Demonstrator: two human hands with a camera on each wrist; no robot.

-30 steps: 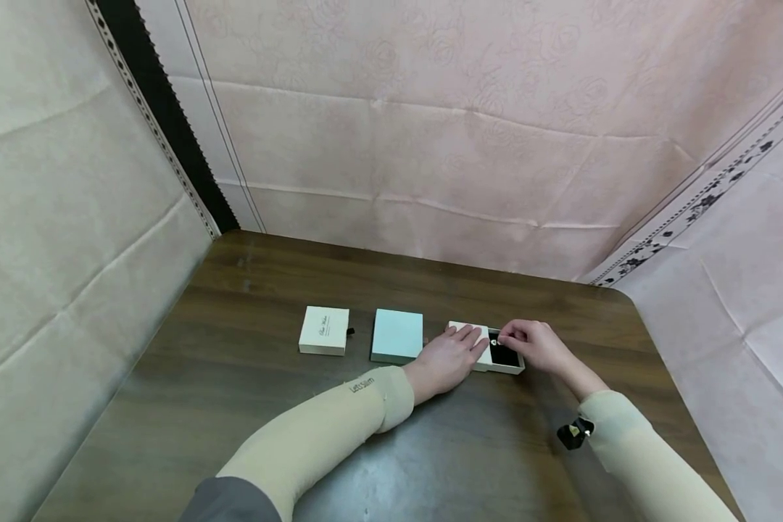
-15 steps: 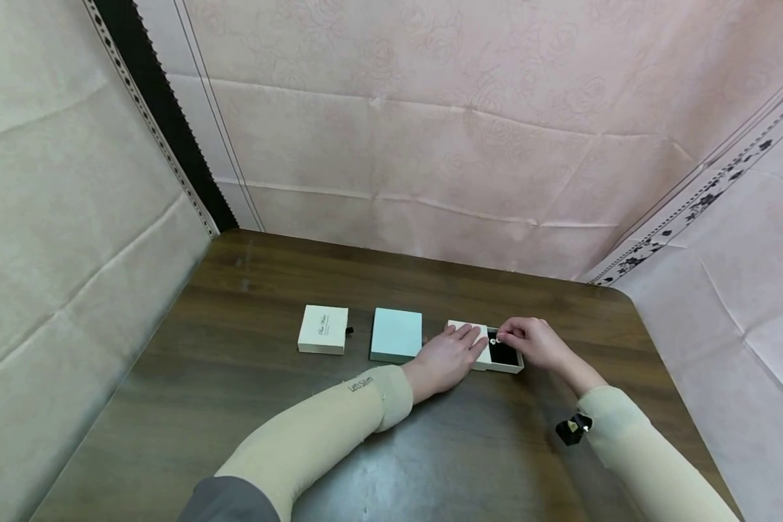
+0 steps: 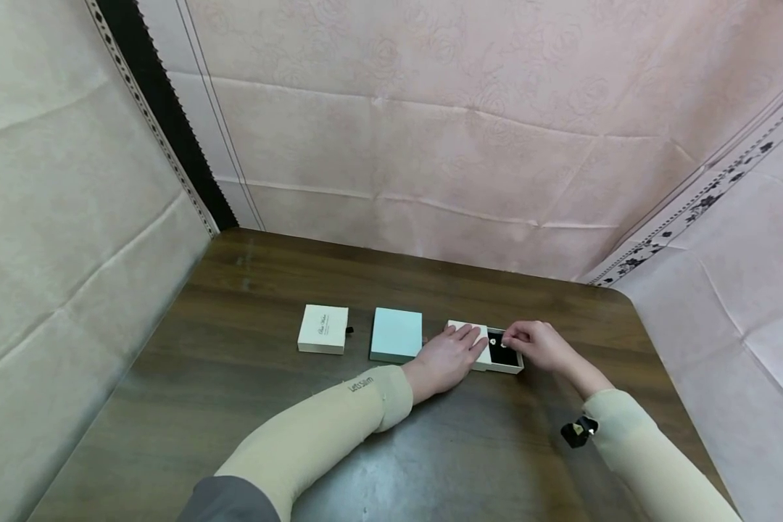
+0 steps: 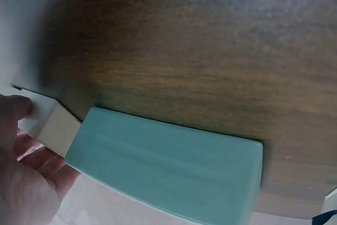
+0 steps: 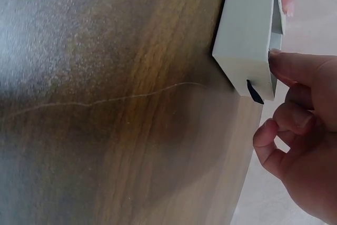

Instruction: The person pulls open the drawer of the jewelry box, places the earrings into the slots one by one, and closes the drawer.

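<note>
A white slide-out box [image 3: 485, 357] lies at the right of a row, its drawer [image 3: 510, 369] pulled out to the right. Inside the drawer is a black pad [image 3: 502, 354] with a tiny white earring-like piece [image 3: 492, 341] on it. My left hand [image 3: 449, 359] rests on the sleeve with straight, spread fingers; in the left wrist view its thumb [image 4: 20, 106] touches the side. At the drawer, my right hand [image 3: 540, 346] pinches a second tiny earring-like piece [image 3: 504, 345] at its fingertips. A dark ribbon tab [image 5: 255, 92] hangs from the drawer end.
A turquoise box [image 3: 396, 333] stands just left of the white one. Farther left is a closed white box [image 3: 323, 328] with printed lettering and a dark tab. All sit on a brown wooden table [image 3: 287, 268] with pale cloth [image 3: 398, 145] hanging behind.
My right hand has shifted slightly to the right, and the tiny piece at its fingertips now sits farther from the other one. My left hand and the boxes have stayed put.
</note>
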